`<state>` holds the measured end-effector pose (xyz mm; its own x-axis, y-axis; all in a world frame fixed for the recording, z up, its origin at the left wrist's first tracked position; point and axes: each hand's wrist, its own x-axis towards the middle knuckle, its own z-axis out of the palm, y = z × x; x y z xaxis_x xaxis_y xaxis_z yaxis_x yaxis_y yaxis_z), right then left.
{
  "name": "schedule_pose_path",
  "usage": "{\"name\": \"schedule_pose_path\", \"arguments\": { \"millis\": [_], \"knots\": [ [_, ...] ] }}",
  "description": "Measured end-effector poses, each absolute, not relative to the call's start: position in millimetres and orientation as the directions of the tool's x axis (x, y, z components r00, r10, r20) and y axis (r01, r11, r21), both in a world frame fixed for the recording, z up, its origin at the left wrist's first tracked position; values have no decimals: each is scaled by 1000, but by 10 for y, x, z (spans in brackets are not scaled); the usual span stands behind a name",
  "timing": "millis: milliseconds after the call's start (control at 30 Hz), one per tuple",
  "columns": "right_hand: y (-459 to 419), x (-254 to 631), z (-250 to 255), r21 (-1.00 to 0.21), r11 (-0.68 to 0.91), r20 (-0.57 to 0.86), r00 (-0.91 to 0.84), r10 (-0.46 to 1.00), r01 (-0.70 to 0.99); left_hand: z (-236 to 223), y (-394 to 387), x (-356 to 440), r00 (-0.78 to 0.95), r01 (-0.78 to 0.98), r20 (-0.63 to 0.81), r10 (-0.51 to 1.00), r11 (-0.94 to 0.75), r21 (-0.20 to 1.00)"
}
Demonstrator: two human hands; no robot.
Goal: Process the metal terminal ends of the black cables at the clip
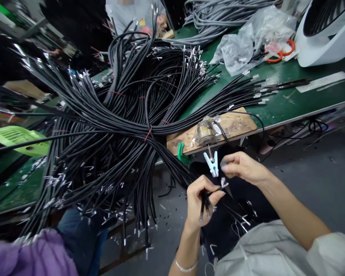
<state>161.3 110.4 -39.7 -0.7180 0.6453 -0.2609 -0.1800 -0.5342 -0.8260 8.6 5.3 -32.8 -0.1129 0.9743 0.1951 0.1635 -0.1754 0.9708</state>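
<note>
My left hand [199,199] is closed round a few black cables [204,203], whose frayed silvery wire tips [223,183] stick out past my fingers. My right hand [241,166] hovers just above and to the right, fingers pinched together near those tips and next to a pale blue clip [212,163]. The clip hangs from a small motor [205,130] fixed on a wooden board [232,126]. A big bundle of black cables [117,115], tied with a red band [148,132], sprawls over the green bench.
The green bench [290,99] carries a clear plastic bag [247,42], orange-handled scissors [278,53], grey cables [218,15] and a white fan housing [319,38]. A green clamp [181,152] grips the board. Another person sits at the far side [138,15]. A purple sleeve [28,253] is at lower left.
</note>
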Motion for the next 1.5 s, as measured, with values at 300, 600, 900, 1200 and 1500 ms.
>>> {"name": "schedule_pose_path", "arguments": {
  "millis": [300, 600, 900, 1200, 1500],
  "knots": [
    [1003, 1180, -314, -639, -576, -136, -663, 736, -509, -484, 109, 92, -304, -120, 281, 910, -329, 937],
    [990, 1168, -388, -537, -648, -110, -716, 689, -541, -401, 154, 143, -273, -31, 201, 941, -218, 975],
    [952, 1566, -733, -758, -473, -172, -561, 810, -450, -387, 58, 6, -146, 0, 220, 965, -222, 975],
    [498, 1667, -270, -801, 599, 553, -382, 740, 1, -300, 141, 57, -52, 273, 36, 998, -21, 962],
    [586, 1564, -405, -919, 386, 393, -308, 866, -88, -198, 4, 105, -126, 297, 149, 981, -106, 949]
  ]
}}
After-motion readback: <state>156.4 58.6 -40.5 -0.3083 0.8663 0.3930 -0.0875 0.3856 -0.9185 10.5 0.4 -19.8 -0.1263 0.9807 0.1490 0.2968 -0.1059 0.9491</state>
